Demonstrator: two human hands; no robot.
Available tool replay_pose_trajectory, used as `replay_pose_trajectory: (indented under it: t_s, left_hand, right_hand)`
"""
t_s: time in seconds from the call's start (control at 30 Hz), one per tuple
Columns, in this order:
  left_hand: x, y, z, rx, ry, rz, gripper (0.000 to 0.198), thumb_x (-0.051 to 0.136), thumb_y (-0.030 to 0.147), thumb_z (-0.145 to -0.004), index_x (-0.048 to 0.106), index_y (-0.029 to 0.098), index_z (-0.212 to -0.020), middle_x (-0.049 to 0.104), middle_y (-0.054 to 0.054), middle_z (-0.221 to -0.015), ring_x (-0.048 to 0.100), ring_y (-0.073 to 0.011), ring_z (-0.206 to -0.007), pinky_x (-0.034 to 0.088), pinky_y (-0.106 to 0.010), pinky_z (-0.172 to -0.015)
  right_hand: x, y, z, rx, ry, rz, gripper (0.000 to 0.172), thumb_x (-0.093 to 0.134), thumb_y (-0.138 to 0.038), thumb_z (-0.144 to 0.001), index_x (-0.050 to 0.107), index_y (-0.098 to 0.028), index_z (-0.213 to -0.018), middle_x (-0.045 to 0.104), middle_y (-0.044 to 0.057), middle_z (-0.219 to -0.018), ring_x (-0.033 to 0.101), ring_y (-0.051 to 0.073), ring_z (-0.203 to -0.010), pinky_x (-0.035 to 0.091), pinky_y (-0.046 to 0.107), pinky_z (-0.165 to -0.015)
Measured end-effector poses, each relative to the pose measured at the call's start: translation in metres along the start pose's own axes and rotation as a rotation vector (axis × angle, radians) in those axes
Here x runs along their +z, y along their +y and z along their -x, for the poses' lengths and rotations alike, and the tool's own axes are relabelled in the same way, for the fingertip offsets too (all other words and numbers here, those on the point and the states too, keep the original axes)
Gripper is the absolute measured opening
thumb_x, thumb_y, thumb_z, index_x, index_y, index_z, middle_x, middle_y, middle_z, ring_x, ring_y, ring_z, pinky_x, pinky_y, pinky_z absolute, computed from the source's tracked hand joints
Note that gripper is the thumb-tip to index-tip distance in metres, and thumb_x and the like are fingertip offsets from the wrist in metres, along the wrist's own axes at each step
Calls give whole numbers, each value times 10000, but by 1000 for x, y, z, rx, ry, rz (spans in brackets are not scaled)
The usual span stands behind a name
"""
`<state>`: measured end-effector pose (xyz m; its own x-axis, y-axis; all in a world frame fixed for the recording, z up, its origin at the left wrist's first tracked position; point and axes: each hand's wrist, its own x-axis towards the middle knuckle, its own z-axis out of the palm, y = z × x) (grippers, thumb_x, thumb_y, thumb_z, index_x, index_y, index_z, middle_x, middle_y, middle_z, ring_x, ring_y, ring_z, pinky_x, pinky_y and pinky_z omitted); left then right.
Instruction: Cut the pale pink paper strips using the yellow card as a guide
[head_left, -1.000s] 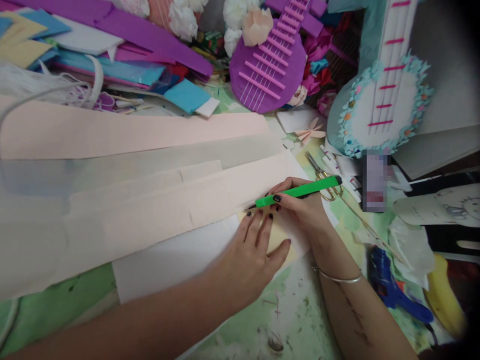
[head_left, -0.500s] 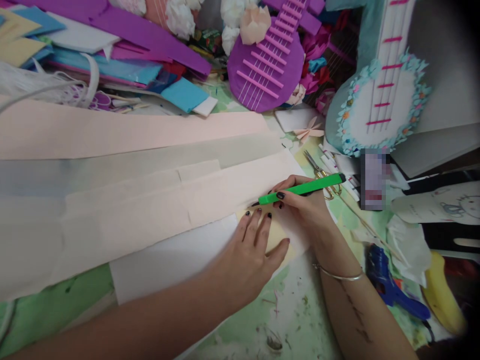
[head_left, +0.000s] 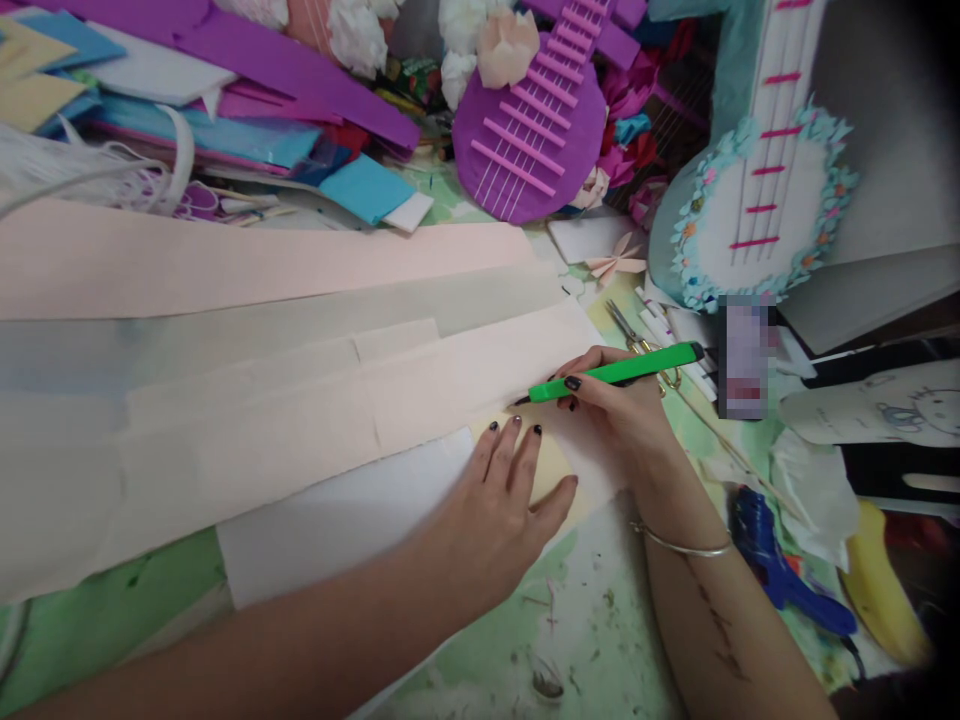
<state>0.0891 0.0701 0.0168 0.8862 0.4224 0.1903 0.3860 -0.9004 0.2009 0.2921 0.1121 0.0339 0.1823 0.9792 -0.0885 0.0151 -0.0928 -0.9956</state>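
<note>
My right hand [head_left: 619, 415] is closed round a green utility knife [head_left: 615, 371], its dark tip resting on the edge of a long pale pink sheet [head_left: 337, 410]. My left hand [head_left: 504, 510] lies flat, fingers spread, pressing down a small yellowish piece [head_left: 553, 462] that sits on a white sheet [head_left: 330, 520]. The knife tip is just above my left fingertips. A thin bangle circles my right wrist.
Gold-handled scissors [head_left: 637, 342] lie just behind the knife. A blue glue gun [head_left: 780, 575] and a yellow object [head_left: 889, 585] sit at the right. A purple foam guitar [head_left: 529, 135], a white and teal guitar [head_left: 757, 200] and stacked coloured foam sheets [head_left: 225, 90] crowd the back.
My right hand and the green knife have slid a little to the right along the pink sheet's edge. My left hand stays pressed in place.
</note>
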Motion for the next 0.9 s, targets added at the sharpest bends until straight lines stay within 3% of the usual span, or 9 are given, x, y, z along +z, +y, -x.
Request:
replay_pose_trajectory:
  t_s: [0.7,0.9]
  left_hand:
    - [1,-1,0,3,-23,-1,599,591,278,-851,365,174,-1395,400,-282,-1428,356,-455,-1340,258,-629,-1058]
    - [2,0,1,3,6,-10,556,583,273,-862,390,181,-1375,422,-270,-1418,373,-440,-1337,268,-619,-1061]
  right_hand:
    - [-13,3,-4,-22,28,-48,169,803,-271,-650,662,-177,-655,672,17,-647,586,116,-510,462,239,-480]
    - [-12,0,-6,-70,107,-178,246,827,-361,-616,656,-222,-724,655,9,-765,584,116,-572,483,245,-509]
